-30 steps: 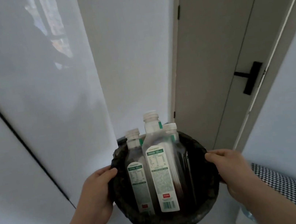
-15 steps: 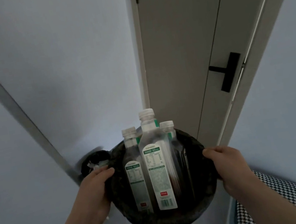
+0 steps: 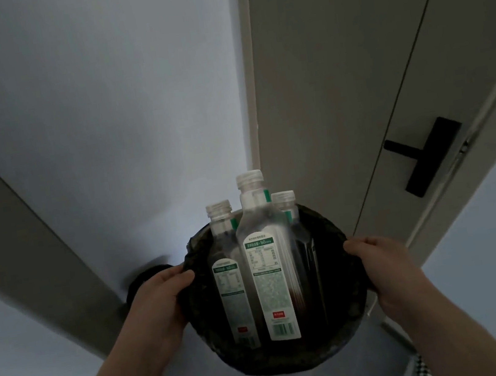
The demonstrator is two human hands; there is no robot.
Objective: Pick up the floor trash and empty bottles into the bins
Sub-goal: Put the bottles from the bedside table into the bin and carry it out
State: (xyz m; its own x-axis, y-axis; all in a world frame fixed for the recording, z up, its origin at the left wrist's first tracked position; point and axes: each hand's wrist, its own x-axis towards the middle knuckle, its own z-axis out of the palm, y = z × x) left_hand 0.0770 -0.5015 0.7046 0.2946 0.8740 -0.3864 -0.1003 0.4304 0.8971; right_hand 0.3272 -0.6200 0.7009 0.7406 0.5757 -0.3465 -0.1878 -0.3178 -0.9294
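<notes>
Door handle [image 3: 424,156] sliding right as person turns; left hand [image 3: 160,300] at 9 o'clock, right hand [image 3: 387,266] at 3, both gripping black bin [image 3: 199,304] rim, three empty bottles [image 3: 267,268] standing inside.

Left hand [image 3: 157,301] and right hand [image 3: 384,267] grip rim of round black bin [image 3: 200,310]; three clear plastic bottles [image 3: 267,268] stand inside, near beige door [image 3: 352,75].
</notes>
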